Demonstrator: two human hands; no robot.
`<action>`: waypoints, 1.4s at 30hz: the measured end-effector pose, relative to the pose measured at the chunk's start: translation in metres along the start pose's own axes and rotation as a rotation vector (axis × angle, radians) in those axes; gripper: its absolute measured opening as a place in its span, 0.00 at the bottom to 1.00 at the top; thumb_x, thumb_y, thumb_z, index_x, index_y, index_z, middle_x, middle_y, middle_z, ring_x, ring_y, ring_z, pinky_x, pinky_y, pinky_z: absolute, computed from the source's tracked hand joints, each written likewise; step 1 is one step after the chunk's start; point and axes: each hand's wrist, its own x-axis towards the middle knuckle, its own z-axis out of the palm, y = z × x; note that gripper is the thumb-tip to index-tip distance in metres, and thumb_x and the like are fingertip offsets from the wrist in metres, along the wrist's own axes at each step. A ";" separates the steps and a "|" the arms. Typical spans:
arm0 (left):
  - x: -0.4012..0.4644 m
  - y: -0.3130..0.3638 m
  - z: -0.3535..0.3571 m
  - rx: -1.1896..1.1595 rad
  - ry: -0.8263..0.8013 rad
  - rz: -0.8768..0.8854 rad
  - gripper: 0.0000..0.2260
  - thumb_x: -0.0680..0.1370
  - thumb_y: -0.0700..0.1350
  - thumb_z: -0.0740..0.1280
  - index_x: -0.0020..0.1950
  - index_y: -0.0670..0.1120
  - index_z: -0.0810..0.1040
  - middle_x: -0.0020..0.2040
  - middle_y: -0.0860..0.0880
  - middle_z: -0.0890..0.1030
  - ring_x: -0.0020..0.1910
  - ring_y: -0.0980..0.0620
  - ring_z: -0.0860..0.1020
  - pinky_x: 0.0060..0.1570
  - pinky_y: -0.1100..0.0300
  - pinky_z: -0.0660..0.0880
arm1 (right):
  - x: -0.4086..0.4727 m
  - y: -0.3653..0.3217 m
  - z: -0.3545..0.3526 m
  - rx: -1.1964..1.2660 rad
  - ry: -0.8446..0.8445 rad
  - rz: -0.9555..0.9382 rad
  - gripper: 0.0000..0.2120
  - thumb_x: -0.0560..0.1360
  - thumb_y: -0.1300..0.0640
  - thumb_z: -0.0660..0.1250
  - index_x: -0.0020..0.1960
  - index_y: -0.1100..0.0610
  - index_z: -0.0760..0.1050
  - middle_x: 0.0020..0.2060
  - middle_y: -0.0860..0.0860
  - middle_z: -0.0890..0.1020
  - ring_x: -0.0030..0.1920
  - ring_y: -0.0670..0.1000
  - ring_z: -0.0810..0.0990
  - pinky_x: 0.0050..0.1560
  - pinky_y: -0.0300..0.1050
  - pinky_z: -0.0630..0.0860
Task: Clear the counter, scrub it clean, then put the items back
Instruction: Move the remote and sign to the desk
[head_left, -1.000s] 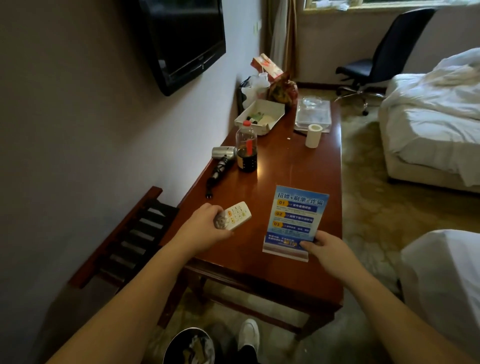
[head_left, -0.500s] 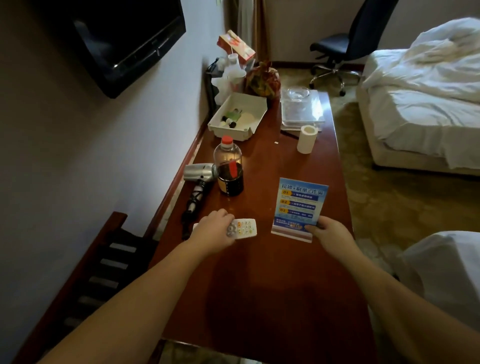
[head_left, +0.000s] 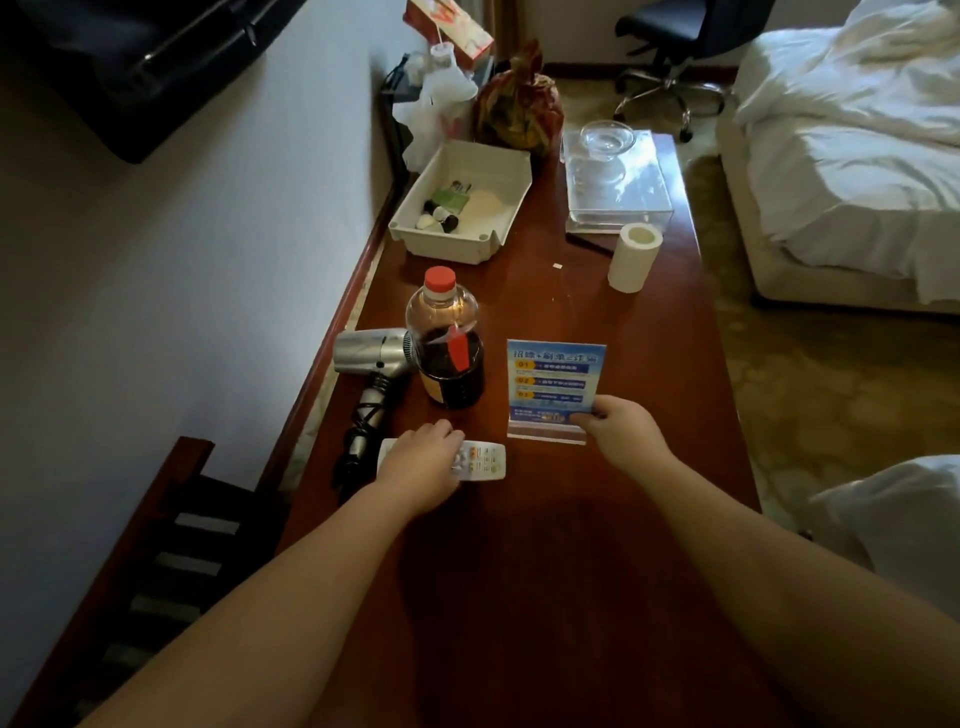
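Nearest, on the glossy red-brown wooden table (head_left: 545, 545): left hand (head_left: 423, 470), grip curled over a white push-button remote (head_left: 480, 462) lying flat. Just beyond, right hand (head_left: 621, 428), grip pinching the lower corner of an upright blue printed card in a clear acrylic stand (head_left: 553, 387). Farther left, red-capped clear bottle of dark liquid (head_left: 447, 343) beside a silver hairdryer (head_left: 371, 353). Farthest, white paper roll (head_left: 634, 257) and white plastic tray (head_left: 462, 200).

Remote (head_left: 480, 462) under left hand (head_left: 421, 467); dryer (head_left: 371, 358) left of it, bottle (head_left: 449, 345) behind. Sign (head_left: 553, 384) in right hand (head_left: 621, 431); roll (head_left: 634, 257), tray (head_left: 462, 200) well behind.
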 end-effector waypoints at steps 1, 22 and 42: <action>0.003 -0.002 0.002 -0.004 0.003 -0.001 0.23 0.77 0.50 0.68 0.70 0.48 0.69 0.64 0.49 0.72 0.61 0.49 0.72 0.60 0.55 0.69 | 0.006 -0.002 0.003 -0.002 -0.003 -0.003 0.10 0.78 0.54 0.64 0.58 0.51 0.78 0.45 0.47 0.83 0.31 0.46 0.75 0.31 0.42 0.70; 0.032 -0.012 0.009 -0.034 0.003 -0.052 0.31 0.76 0.49 0.70 0.76 0.47 0.61 0.73 0.47 0.65 0.71 0.46 0.64 0.70 0.52 0.62 | 0.057 -0.010 0.034 0.017 -0.008 0.033 0.14 0.79 0.52 0.63 0.64 0.51 0.75 0.51 0.48 0.82 0.37 0.45 0.76 0.32 0.38 0.68; -0.107 0.018 -0.016 -0.425 0.174 -0.312 0.21 0.80 0.54 0.62 0.71 0.48 0.70 0.69 0.51 0.69 0.66 0.52 0.69 0.62 0.55 0.70 | -0.075 -0.022 -0.010 -0.142 -0.041 0.000 0.15 0.79 0.51 0.62 0.64 0.54 0.70 0.43 0.45 0.74 0.39 0.43 0.75 0.32 0.35 0.69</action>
